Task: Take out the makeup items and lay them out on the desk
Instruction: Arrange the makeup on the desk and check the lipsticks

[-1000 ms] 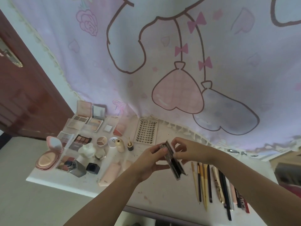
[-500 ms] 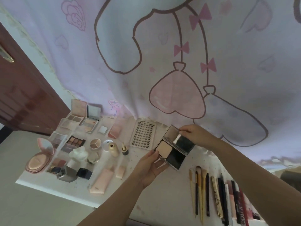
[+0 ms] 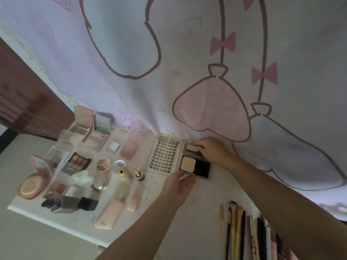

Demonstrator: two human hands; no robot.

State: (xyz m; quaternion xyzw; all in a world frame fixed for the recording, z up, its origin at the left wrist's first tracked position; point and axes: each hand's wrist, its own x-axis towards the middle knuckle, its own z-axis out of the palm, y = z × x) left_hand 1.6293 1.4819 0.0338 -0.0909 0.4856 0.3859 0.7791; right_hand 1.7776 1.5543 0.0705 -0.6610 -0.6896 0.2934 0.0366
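Lying open on desk (image 3: pixel 216 194), black powder compact (image 3: pixel 195 166), beige pan, both hands touching

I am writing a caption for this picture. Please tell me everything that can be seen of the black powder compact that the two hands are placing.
The black powder compact is rectangular, glossy, plastic-looking, and lies open on the white desk, right beside the lash tray. Its base holds a pale beige square powder pan on the left and a dark compartment on the right. The raised lid, reflective like a mirror, faces the curtain. The right hand grips the lid's top edge; the left hand touches the base's near edge.
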